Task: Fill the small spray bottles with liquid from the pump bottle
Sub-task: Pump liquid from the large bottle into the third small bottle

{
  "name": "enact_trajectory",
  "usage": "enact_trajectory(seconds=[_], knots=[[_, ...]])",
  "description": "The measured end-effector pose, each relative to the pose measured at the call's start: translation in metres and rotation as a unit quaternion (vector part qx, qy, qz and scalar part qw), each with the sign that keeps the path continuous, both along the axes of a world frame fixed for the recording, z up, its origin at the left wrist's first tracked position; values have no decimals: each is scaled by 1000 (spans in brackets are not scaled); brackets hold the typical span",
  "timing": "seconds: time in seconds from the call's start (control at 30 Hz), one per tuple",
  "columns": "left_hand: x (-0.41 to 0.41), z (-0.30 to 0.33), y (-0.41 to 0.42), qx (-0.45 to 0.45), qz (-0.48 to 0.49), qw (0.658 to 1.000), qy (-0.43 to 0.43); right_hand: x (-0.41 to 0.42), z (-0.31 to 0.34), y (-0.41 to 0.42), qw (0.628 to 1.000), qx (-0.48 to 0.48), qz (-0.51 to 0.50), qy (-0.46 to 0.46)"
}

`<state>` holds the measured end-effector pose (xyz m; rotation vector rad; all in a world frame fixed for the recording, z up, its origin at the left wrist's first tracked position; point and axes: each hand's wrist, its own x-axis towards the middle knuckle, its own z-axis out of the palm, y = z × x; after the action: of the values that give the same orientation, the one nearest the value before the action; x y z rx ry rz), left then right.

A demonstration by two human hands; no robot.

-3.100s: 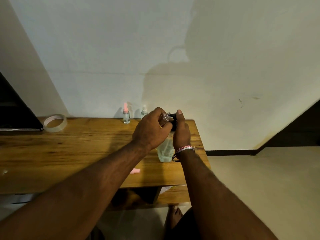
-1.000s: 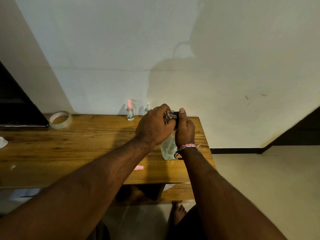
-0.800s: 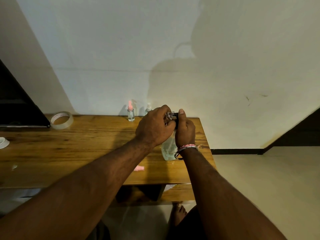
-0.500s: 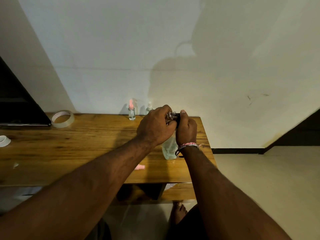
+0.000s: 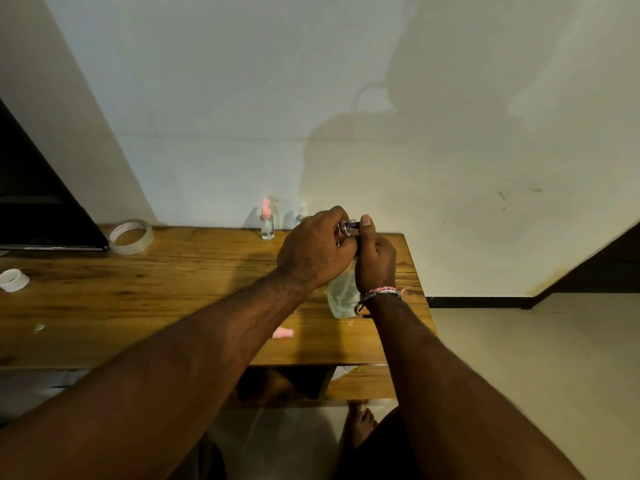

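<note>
A clear pump bottle (image 5: 341, 296) stands near the right end of the wooden table (image 5: 173, 292). My right hand (image 5: 375, 259) curls round its black pump head, thumb on top. My left hand (image 5: 317, 252) grips a small clear spray bottle (image 5: 347, 226) held against the pump's nozzle; only its glinting neck shows. A small spray bottle with a pink top (image 5: 267, 221) stands at the table's back edge by the wall. Beside it stands another with a white top (image 5: 301, 213), partly behind my left hand. A loose pink cap (image 5: 283, 333) lies on the table under my left forearm.
A roll of clear tape (image 5: 131, 236) lies at the back left beside a dark flat device (image 5: 41, 216). A small white ring (image 5: 14, 279) sits at the left edge. The table's right edge drops to the floor; my foot (image 5: 360, 424) shows below.
Both hands stay at the pump head with the small bottle. The view has drifted slightly, and the right thumb sits a little lower on the pump.
</note>
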<state>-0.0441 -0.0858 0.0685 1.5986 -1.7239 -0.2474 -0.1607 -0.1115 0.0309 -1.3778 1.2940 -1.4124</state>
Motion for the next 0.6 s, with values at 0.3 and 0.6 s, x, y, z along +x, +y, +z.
enact_trajectory(seconds=[0.3, 0.6], knots=[[-2, -5, 0, -4, 2, 1000, -16, 0, 1, -1, 1000, 8, -17, -8], [-2, -2, 1, -3, 0, 1000, -2, -2, -2, -3, 1000, 6, 9, -2]])
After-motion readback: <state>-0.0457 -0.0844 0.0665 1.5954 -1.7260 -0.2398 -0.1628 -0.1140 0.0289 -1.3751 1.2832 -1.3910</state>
